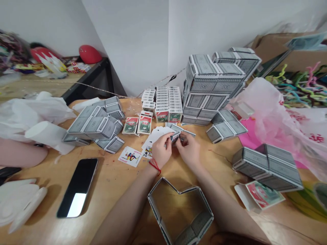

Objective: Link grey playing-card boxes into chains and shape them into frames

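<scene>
Near the middle of the table, my left hand (pixel 161 149) and my right hand (pixel 189 148) meet, fingers pinched together around small playing cards (pixel 175 136). How the cards are joined or bent is hidden by the fingers. Just behind the hands lie grey-backed folded cards (pixel 176 127). Beside my left hand is a fan of loose white cards (pixel 153 135), with a joker card (pixel 130 156) face up nearer to me. Between my forearms stands a heart-shaped frame of folded cards (pixel 206 197), its middle hollow.
A tall stack of folded-card blocks (pixel 206 85) stands behind on the right, beside rows of card boxes (pixel 168 102). More card blocks (pixel 92 120) sit left, others (pixel 270 165) right. A phone (pixel 78 187) lies front left. A pink plastic bag (pixel 278 105) covers the right edge.
</scene>
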The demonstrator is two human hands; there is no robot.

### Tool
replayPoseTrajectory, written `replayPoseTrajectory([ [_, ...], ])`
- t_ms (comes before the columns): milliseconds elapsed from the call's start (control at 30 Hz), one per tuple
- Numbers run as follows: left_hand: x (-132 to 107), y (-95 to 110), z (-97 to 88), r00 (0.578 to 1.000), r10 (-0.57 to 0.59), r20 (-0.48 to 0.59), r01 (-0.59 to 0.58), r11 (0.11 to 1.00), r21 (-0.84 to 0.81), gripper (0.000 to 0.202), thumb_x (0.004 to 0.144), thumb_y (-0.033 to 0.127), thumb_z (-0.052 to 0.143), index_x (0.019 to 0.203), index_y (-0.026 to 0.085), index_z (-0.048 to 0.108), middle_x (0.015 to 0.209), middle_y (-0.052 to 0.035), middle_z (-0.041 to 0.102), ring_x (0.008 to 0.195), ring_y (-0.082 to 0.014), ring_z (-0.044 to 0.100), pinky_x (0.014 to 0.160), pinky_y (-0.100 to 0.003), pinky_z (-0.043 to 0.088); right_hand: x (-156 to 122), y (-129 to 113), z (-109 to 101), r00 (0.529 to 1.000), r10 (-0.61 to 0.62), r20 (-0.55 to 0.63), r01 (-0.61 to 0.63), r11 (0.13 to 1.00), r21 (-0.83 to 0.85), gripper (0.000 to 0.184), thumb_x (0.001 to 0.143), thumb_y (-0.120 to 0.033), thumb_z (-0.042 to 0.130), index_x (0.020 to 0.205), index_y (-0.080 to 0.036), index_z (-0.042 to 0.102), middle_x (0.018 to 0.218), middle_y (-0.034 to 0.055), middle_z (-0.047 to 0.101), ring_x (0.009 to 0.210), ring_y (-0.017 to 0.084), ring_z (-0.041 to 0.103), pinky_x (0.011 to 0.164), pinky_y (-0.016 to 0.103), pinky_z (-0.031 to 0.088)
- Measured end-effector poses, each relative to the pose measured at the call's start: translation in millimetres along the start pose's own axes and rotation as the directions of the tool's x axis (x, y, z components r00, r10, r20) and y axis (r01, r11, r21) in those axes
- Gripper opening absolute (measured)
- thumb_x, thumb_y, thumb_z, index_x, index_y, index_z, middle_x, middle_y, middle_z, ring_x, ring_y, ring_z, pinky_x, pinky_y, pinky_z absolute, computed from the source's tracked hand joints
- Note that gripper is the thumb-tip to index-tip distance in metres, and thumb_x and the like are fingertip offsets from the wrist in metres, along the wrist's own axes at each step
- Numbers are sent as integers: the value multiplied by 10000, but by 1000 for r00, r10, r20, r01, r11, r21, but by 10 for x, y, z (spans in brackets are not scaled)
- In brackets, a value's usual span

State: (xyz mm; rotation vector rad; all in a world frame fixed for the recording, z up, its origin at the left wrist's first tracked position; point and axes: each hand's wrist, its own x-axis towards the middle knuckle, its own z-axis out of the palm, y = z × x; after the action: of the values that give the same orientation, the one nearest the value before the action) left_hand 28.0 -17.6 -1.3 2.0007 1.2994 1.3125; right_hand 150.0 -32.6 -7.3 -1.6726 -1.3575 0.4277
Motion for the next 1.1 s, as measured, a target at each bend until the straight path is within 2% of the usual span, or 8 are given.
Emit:
replayPoseTrajectory([
  [300,8,-5,-10,1000,-16,-26,16,1000,12,257,833,131,426,1008,187,606,975,-51,676,878,-144,631,804,-264,496,-6,5,15,1000,-5,3,5,999,52,328,699,-232,515,998,-177,637,815,48,693,592,137,555,603,270,470],
  [500,28,-15,-22,997,-48,-60,48,999,-4,258,828,127,420,995,186,608,979,-56,670,891,-149,622,804,-275,492,17,-23,-3,999,27,42,-34,983,180,332,685,-223,516,979,-154,654,820,59,706,564,128,564,588,265,478],
  [667,37,-59,-25,993,-69,-95,68,998,-14,275,817,108,418,1005,186,603,982,-56,664,907,-157,611,811,-288,485,39,-10,3,994,53,99,-80,952,295,322,669,-228,534,952,-148,668,859,75,710,621,153,608,595,275,493],
  [900,46,-97,-28,987,-109,-119,106,994,-27,277,815,99,420,1009,186,596,973,-54,655,892,-153,603,785,-274,473,30,-13,-2,994,47,96,-78,933,352,284,701,-219,485,898,-148,677,826,66,705,684,173,623,636,294,496],
  [1000,52,-94,-26,987,-105,-119,101,994,-35,282,805,86,423,1005,185,595,965,-52,654,891,-152,600,784,-269,473,24,-28,-4,989,41,145,-101,894,437,294,722,-254,505,956,-151,650,855,71,694,725,179,621,653,303,496],
  [1100,58,-83,-24,990,-107,-92,103,994,-47,289,802,79,421,1016,181,587,964,-57,651,872,-149,601,770,-266,481,26,-27,5,982,46,185,-127,882,453,303,737,-330,552,971,-154,629,825,65,680,676,164,598,611,285,484],
])
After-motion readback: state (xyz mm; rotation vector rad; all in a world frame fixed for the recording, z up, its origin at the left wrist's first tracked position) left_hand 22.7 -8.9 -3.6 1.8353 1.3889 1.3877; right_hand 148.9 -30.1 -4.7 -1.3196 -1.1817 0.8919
